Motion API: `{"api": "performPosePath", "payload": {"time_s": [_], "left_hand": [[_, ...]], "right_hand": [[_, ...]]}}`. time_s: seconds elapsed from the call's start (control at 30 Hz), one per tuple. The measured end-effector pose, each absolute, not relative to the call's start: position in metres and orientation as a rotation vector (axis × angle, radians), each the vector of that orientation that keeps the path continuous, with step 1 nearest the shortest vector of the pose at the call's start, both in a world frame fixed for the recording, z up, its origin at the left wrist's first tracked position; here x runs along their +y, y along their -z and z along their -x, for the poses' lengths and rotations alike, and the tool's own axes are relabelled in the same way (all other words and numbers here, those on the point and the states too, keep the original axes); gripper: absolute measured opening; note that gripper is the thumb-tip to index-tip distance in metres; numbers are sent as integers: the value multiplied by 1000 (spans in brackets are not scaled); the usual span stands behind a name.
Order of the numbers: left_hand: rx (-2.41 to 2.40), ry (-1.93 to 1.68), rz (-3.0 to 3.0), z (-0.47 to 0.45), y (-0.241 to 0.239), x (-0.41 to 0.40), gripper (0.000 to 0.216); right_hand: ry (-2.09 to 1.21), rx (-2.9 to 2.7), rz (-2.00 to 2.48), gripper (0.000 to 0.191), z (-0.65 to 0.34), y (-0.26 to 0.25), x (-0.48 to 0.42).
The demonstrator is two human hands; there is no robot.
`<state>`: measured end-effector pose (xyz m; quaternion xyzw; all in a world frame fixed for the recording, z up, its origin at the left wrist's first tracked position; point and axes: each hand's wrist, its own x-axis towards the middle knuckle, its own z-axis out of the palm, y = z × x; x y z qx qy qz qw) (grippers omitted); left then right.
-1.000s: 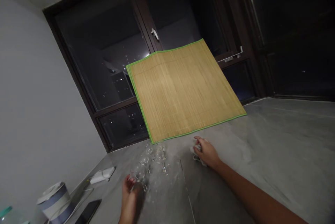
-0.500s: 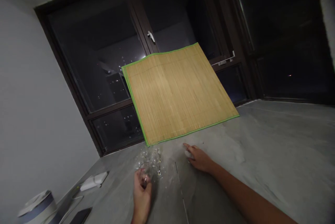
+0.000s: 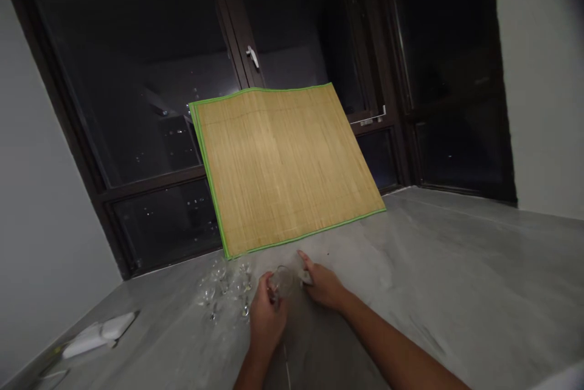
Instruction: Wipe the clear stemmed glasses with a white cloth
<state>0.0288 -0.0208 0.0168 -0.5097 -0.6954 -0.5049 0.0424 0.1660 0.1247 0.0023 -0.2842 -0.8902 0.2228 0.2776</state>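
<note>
My left hand (image 3: 267,317) is closed round a small clear stemmed glass (image 3: 281,281), held just above the grey floor. My right hand (image 3: 322,283) is right beside the glass, fingers curled over a small white cloth (image 3: 305,276) that shows only in part. Several more small clear glasses (image 3: 223,292) stand in a cluster on the floor just left of my left hand.
A bamboo mat with a green border (image 3: 283,165) leans against the dark window (image 3: 137,86) behind the glasses. A white flat object (image 3: 100,335) lies on the floor at lower left. White walls (image 3: 542,73) stand at both sides.
My left hand has lifted one glass out of the cluster and brought it right, towards my right hand. My view has swung right, so the container at lower left is out of sight.
</note>
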Motion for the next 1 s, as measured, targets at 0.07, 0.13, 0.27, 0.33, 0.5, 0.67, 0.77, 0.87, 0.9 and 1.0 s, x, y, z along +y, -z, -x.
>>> {"api": "performPosePath", "payload": {"time_s": [0.07,0.13,0.27,0.33,0.5,0.67,0.77,0.87,0.9,1.0], "left_hand": [[-2139,1556,1553,-28,-19,-22,49],[-2183,1544,1494,-29,-23,-22,56],[-2238,1486,1375,-31,-28,-18,62],[-2264,1429,1401,-30,-26,-17,62],[-2385,1174,1539,-28,-19,-16,63],[-2323,939,1763,-36,-19,-18,61],[-2275,861,1853,-42,-21,-19,65],[-2237,940,1859,-46,-24,-20,68],[-2229,965,1854,-46,-24,-20,68],[-2243,984,1836,-44,-23,-21,71]], "right_hand": [[-704,-2256,734,87,-162,-2,125],[-806,-2086,650,81,-159,-5,122],[-1014,-1857,372,75,-158,-21,102],[-1070,-1848,268,75,-159,-27,89],[-849,-2013,242,79,-159,-29,67],[-616,-2011,319,75,-161,-29,71],[-613,-1907,469,64,-164,-32,81],[-693,-1802,634,56,-164,-31,93],[-734,-1785,642,54,-163,-30,96],[-880,-1774,522,48,-160,-27,101]]}}
